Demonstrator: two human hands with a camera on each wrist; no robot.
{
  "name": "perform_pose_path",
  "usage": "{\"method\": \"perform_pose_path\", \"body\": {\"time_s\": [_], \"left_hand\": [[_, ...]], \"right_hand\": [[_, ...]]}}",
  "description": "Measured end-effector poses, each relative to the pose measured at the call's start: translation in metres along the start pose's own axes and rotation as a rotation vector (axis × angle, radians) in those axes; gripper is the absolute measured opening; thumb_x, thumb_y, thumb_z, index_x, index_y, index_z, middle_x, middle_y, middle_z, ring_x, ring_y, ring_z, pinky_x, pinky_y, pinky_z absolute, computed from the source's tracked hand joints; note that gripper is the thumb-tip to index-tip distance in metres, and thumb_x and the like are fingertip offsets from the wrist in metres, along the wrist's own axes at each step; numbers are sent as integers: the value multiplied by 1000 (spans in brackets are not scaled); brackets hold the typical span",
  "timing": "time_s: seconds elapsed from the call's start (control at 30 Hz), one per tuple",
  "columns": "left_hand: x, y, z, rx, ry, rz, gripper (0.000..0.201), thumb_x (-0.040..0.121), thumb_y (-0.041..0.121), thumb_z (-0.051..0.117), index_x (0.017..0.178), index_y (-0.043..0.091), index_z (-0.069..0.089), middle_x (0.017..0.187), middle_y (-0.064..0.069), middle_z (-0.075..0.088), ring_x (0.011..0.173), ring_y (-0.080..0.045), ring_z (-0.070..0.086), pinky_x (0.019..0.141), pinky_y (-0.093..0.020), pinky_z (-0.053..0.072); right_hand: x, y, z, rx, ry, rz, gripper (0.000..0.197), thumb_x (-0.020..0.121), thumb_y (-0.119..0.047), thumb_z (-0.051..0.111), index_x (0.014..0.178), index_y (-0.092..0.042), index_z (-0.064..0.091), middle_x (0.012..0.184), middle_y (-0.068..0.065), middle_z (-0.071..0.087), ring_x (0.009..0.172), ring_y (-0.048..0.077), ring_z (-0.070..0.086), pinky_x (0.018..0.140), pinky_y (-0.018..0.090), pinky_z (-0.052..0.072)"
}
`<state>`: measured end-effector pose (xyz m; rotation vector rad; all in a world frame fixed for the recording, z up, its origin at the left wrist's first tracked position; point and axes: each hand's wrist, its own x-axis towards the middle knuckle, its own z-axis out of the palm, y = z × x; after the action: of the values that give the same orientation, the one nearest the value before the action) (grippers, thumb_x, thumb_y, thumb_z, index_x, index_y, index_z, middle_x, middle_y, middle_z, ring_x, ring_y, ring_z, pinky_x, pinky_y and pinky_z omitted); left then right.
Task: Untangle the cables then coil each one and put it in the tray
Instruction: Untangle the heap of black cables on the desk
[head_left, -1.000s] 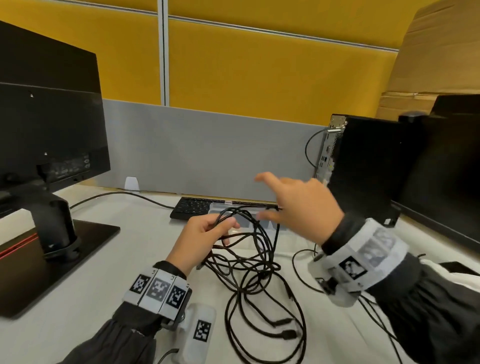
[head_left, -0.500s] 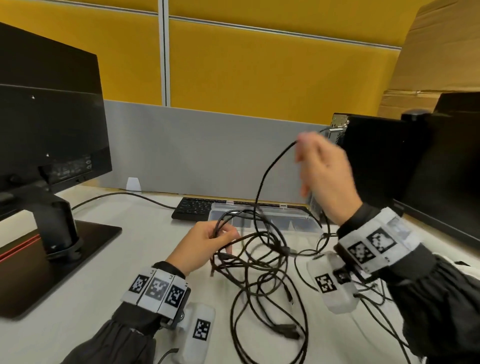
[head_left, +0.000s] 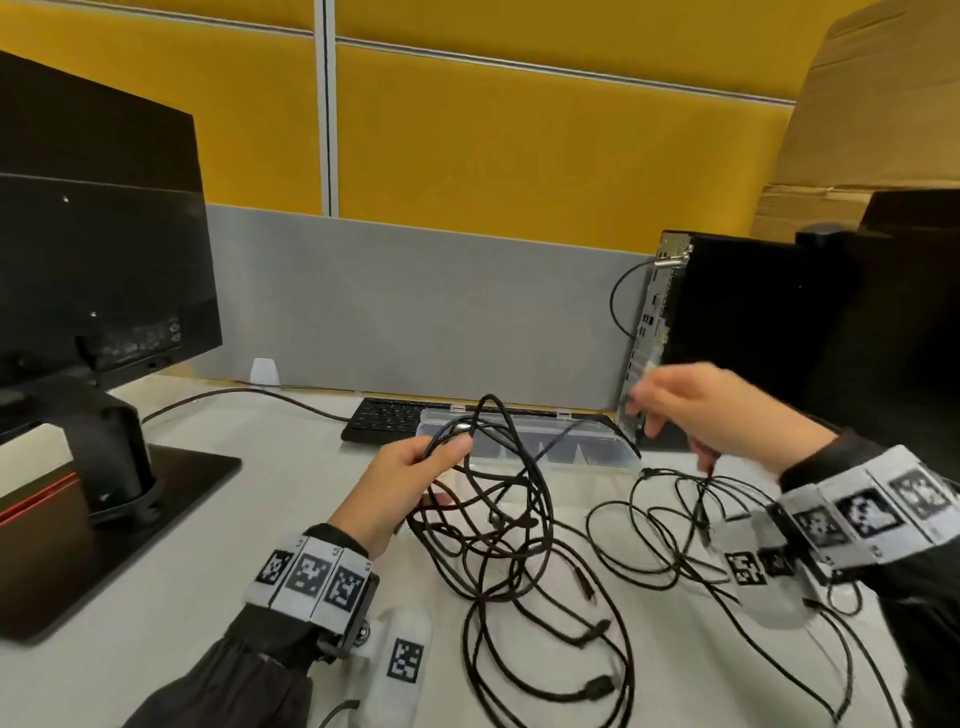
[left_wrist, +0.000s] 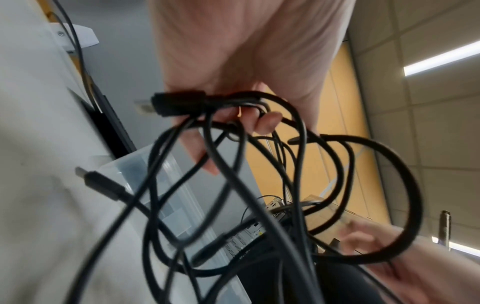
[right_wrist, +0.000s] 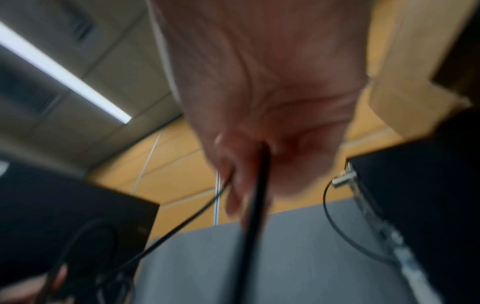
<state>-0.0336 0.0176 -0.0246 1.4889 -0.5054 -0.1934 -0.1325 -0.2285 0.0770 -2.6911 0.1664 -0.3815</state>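
Since 0.5 s ago our right hand (head_left: 711, 410) has dropped from up by the PC tower (head_left: 727, 332) to just above the desk (head_left: 249, 545), pulling one thin cable (head_left: 660, 525) out to the right; it now lies in loose loops apart from the main bundle.

Room: bare desk between monitor base (head_left: 130, 499) and left hand (head_left: 400, 483). Far side is closed off by keyboard (head_left: 384, 418), clear tray (head_left: 597, 452) and grey partition (head_left: 415, 312); tower blocks the right edge.

Left hand grips the tangled cables (head_left: 498, 519) w/ fingers curled round several strands, a USB plug (left_wrist: 176, 102) sticking out at the knuckles; bundle hangs from the hand down to the desk, in front of the tray, nothing in the tray yet as far as we can see. Right hand pinches the thin cable, per wrist cam (blurred) (right_wrist: 257, 185). The two hands are well apart, tray between and behind them.
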Motion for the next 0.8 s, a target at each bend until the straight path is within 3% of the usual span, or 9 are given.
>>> {"method": "perform_pose_path", "body": {"time_s": [0.07,0.13,0.23,0.3,0.37,0.43,0.53,0.6,0.8], "left_hand": [[3,-2,0,15,30,18,63,70,46,63,101,-9,61,85,-1,58,76,-16,56,79,-37,55],[4,-3,0,14,65,44,65,69,47,63,98,-11,58,80,-3,54,70,-15,55,75,-35,54],[4,-4,0,3,103,93,60,73,44,64,96,-11,57,76,-4,49,68,-13,50,67,-29,50],[5,-6,-1,20,122,112,49,80,38,63,93,-9,58,74,-4,48,68,-12,49,67,-27,48],[6,-7,-2,39,133,125,40,83,35,63,87,-5,58,71,-2,46,67,-11,48,65,-24,47],[7,-9,-3,61,133,135,32,84,33,63,84,1,58,68,0,44,65,-9,46,62,-19,47],[9,-11,-5,61,131,125,31,84,32,63,84,1,58,68,1,44,66,-12,45,56,-15,44],[8,-9,-5,33,117,107,35,84,33,62,91,-2,61,67,3,49,65,-14,47,51,-14,42],[7,-13,-7,229,70,143,32,81,33,67,65,16,46,55,10,35,53,-6,34,57,-19,35]], "right_hand": [[-7,0,6,-321,-118,38,25,95,-36,46,119,-28,48,108,-1,62,59,0,58,54,17,49],[-11,-9,17,-584,-120,-11,45,91,-46,49,133,-37,35,119,-3,56,92,12,61,76,27,52],[-12,-27,35,-807,-104,-146,45,89,-56,46,131,-40,40,118,-6,53,102,16,58,83,30,48],[-10,-35,46,-850,-166,-234,33,93,-53,41,116,-33,52,102,-7,55,97,13,57,86,31,43],[-6,-37,51,-646,-220,-292,26,96,-47,35,90,-30,53,79,-8,50,76,11,53,75,26,42],[-1,-37,47,-213,-99,-295,27,98,-38,35,75,-27,46,65,-6,47,58,9,49,61,23,45],[5,-32,35,366,396,-281,31,100,-28,36,76,-9,44,61,3,41,47,13,42,46,28,43],[3,-30,34,608,603,-309,30,102,-25,34,74,-15,39,60,0,32,45,11,32,42,26,31],[-3,-28,22,974,861,-298,32,103,-26,27,73,-21,37,54,-9,30,39,6,23,36,17,21]]}}
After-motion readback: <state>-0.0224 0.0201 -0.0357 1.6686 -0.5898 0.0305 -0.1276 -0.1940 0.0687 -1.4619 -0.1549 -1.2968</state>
